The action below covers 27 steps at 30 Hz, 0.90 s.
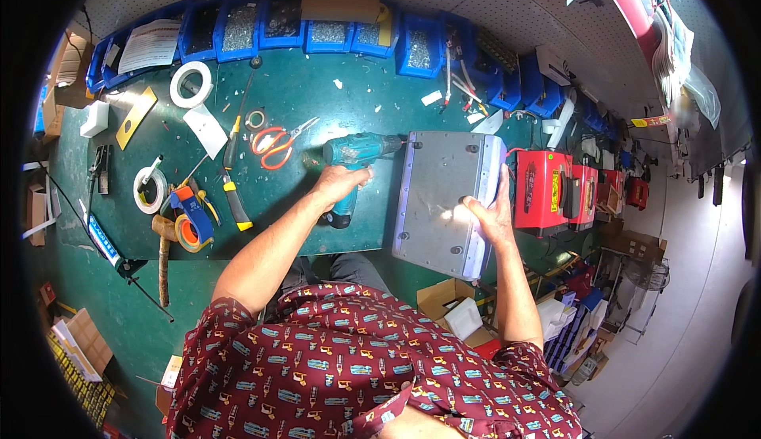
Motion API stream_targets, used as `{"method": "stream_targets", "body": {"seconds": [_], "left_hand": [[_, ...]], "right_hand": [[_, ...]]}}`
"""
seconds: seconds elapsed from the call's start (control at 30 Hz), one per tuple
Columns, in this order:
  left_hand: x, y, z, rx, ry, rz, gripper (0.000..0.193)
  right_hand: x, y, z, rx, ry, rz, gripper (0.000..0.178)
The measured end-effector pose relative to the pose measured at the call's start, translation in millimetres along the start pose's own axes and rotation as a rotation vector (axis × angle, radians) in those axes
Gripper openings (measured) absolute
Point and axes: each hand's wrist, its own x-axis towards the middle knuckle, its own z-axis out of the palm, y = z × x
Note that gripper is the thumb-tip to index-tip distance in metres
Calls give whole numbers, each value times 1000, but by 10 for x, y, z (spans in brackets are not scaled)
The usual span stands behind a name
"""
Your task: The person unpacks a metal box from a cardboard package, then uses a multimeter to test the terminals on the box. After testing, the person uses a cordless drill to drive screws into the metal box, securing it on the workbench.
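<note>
My left hand (pixel 342 184) is wrapped round the grip of a teal cordless drill (pixel 353 150), which lies on its side over the green bench. The drill's bit points right, at the upper left edge of a grey box-shaped case (pixel 437 201) with lilac sides. Several dark round feet or screws sit near the corners of the face turned up. My right hand (pixel 493 215) grips the right side of this case, thumb on the grey face and fingers along the lilac side. Whether the bit touches a screw is too small to tell.
Blue bins (pixel 240 28) of small hardware line the back of the green bench (pixel 317 90). Orange-handled scissors (pixel 273 147), tape rolls (pixel 191 84), screwdrivers (pixel 231 141) and a mallet (pixel 164 237) lie at left. Red machines (pixel 543 189) stand right of the case. An open carton (pixel 444 296) sits below.
</note>
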Motion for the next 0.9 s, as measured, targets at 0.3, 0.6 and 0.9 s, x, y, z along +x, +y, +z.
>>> {"method": "stream_targets", "body": {"seconds": [0.3,0.6,0.9], "left_hand": [[-146,243,-20,-24,-9,-9,41],[99,817,-415,389,-118,179,37],[150,1210,-516,559,-157,48,38]], "right_hand": [[-12,48,-3,-68,27,-27,118],[-9,-58,-29,32,-12,20,117],[-4,29,-14,-59,13,-7,117]]}}
